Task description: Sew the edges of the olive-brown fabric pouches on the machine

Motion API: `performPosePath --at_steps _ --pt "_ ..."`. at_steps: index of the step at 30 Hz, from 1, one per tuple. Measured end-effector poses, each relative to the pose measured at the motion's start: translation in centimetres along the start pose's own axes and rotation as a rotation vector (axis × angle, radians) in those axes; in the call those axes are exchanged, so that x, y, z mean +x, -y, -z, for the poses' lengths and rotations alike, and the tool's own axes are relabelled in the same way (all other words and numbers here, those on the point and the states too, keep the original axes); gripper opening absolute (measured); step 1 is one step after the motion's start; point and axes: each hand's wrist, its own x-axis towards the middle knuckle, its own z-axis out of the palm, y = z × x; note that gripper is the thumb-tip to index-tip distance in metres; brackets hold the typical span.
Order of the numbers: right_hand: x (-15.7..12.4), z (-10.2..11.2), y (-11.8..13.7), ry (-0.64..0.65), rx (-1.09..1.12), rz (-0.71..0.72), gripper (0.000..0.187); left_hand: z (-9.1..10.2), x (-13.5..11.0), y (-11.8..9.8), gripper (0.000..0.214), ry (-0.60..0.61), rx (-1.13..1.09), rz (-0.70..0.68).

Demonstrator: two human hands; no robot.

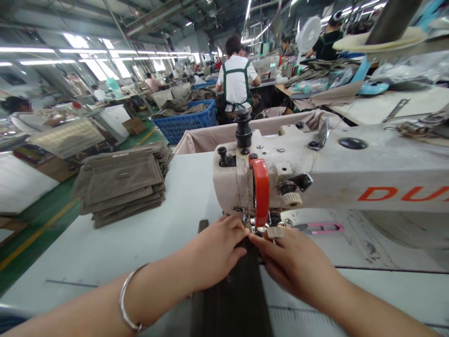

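Note:
A dark brown fabric piece (233, 304) runs up the table toward the needle area of a white sewing machine (326, 168). My left hand (215, 250) lies over its far end, fingers bunched and closed on the cloth just left of the presser foot. From the other side my right hand (300, 264) grips the fabric's edge, its index fingertip meeting my left fingers. A beige band (274, 233) sits on a right-hand finger. The orange guard (261, 192) hangs right above my fingertips. The needle tip is hidden.
Left on the tabletop (140, 252) lies a stack of brown fabric pieces (121, 180). Pink-handled thread snips (322, 228) rest on the machine bed, right of my hand. Behind stand a blue crate (191, 124) of cloth and a person in a green apron (236, 79).

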Motion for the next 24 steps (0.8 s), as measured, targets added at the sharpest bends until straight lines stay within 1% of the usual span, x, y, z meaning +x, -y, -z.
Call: performPosePath --at_steps 2,5,9,12,13,14,17,18,19,20,21,22,24 --pt "-0.1 -0.1 -0.1 0.018 -0.015 0.002 0.041 -0.4 -0.6 -0.7 0.03 -0.009 0.001 0.012" --pt "-0.2 -0.3 0.0 0.042 -0.057 -0.004 0.042 -1.5 -1.0 -0.7 0.03 -0.059 0.01 0.013" --pt "0.0 -0.6 0.3 0.056 -0.127 -0.005 0.044 -2.1 -0.8 0.6 0.033 -0.113 0.035 -0.018" --pt "0.1 -0.7 0.4 0.034 -0.151 0.002 0.037 -2.0 -1.1 1.9 0.039 -0.119 0.016 -0.034" --pt "0.1 -0.8 0.4 0.02 -0.151 0.005 0.036 -1.9 -1.4 2.2 0.04 -0.143 0.025 -0.002" --pt "0.1 -0.8 0.4 0.002 -0.148 0.006 0.035 -1.8 -2.0 2.5 0.039 -0.192 0.052 0.064" --pt "0.1 -0.9 0.5 -0.041 -0.117 -0.009 0.037 -1.9 -4.2 3.1 0.039 -0.369 0.162 0.389" --pt "0.1 -0.9 0.5 -0.048 -0.105 -0.019 0.036 -2.0 -4.9 3.2 0.04 -0.395 0.169 0.485" --pt "0.1 -0.8 0.6 -0.051 -0.096 -0.033 0.035 -2.0 -5.6 3.3 0.038 -0.396 0.147 0.559" --pt "0.1 -0.8 0.7 -0.053 -0.086 -0.045 0.032 -2.1 -6.1 3.3 0.034 -0.38 0.09 0.612" --pt "0.1 -0.7 0.8 -0.055 -0.068 -0.06 0.028 -2.2 -6.5 3.3 0.03 -0.366 -0.012 0.65" --pt "0.1 -0.5 0.9 -0.056 -0.037 -0.076 0.024 -2.2 -6.7 3.2 0.027 -0.367 -0.168 0.68" --pt "0.1 -0.2 1.2 -0.055 0.085 -0.126 0.019 -2.0 -6.6 3.0 0.026 -0.395 -0.62 0.712"
